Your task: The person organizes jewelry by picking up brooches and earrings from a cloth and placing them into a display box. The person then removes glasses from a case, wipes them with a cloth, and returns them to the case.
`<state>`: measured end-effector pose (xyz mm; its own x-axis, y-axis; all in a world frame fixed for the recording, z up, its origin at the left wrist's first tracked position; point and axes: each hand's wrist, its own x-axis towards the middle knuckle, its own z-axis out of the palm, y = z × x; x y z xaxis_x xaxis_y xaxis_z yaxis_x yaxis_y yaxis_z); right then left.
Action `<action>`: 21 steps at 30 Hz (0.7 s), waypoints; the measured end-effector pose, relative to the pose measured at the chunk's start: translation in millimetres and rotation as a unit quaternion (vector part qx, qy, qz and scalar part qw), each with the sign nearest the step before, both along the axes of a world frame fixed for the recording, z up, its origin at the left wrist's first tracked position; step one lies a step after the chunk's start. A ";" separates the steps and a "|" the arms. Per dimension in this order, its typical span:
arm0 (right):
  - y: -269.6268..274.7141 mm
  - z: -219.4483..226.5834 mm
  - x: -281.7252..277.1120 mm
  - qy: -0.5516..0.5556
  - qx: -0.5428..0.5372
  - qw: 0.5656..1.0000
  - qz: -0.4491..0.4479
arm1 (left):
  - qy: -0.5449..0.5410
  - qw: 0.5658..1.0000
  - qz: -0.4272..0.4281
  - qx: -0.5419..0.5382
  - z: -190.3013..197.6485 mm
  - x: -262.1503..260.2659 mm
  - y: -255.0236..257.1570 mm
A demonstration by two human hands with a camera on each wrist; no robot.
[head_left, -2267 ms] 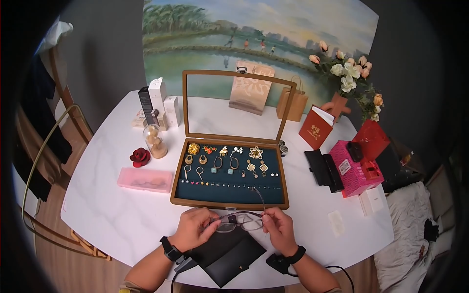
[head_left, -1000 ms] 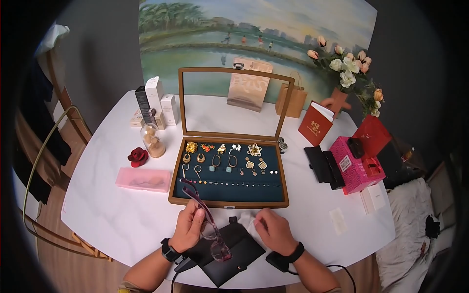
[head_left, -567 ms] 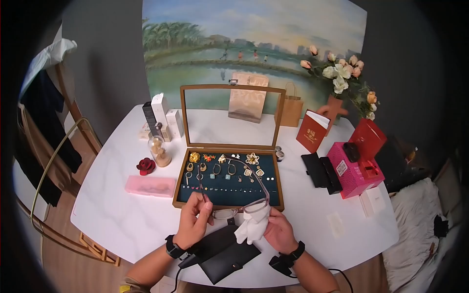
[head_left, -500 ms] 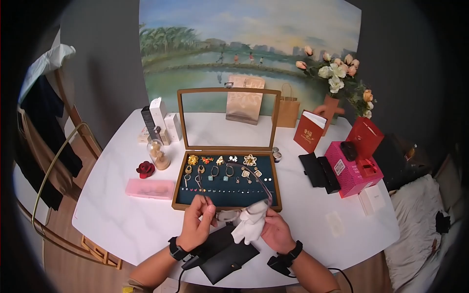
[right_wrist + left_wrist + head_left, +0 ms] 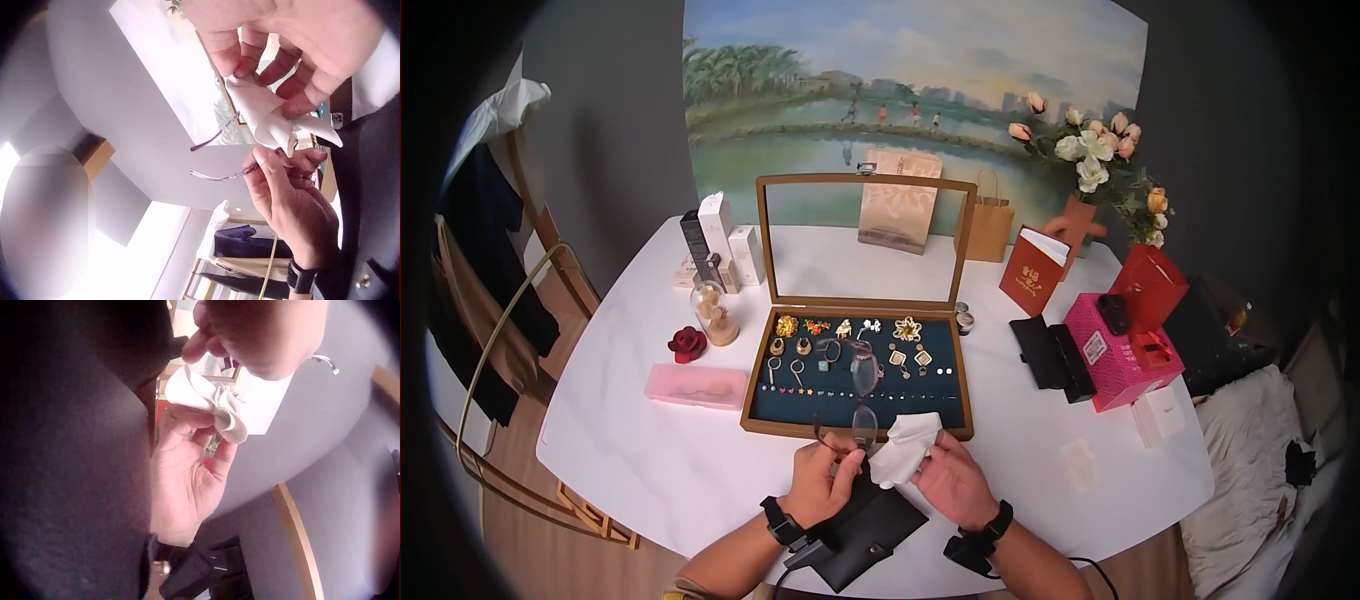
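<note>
My left hand (image 5: 820,482) pinches a pair of clear-framed eyeglasses (image 5: 865,427) near the front edge of the jewellery box. They are turned on end, one lens above the other, overlapping the box in the head view. Just right of them, my right hand (image 5: 956,486) pinches a white cloth (image 5: 907,447) between thumb and fingers. The right wrist view shows the cloth (image 5: 259,112) bunched, with a temple arm of the eyeglasses (image 5: 225,177) sticking out beyond the left hand (image 5: 284,200). Below both hands lies a black snap pouch (image 5: 870,540).
A wooden jewellery box (image 5: 970,400) stands with its glass lid up, earrings and brooches on dark lining. Left are a pink case (image 5: 697,385), a red flower (image 5: 687,344) and a glass dome (image 5: 716,315). Right are a black case (image 5: 1055,358) and a pink box (image 5: 1115,350).
The cloth was on the right-hand lens; now it is apart from the eyeglasses, in my right hand. My left hand has turned the eyeglasses from level to upright.
</note>
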<state>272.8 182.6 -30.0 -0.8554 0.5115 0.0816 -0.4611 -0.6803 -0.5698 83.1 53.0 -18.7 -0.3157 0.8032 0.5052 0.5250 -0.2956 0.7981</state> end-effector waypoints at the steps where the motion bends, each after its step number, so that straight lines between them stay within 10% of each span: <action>1: -2.2 1.2 -0.7 -0.003 -0.002 1.000 0.002 | 0.043 0.999 0.002 -0.010 -1.8 -1.8 -0.8; 21: -20.8 -7.9 -2.3 -0.280 0.193 0.929 -0.142 | 0.295 0.954 -0.040 0.022 1.9 15.1 -0.5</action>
<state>270.6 161.8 -37.9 -0.6533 0.7487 -0.1119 -0.1479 -0.2711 -0.9511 98.2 52.4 -16.9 0.0960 0.7871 0.6093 0.8540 -0.3796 0.3558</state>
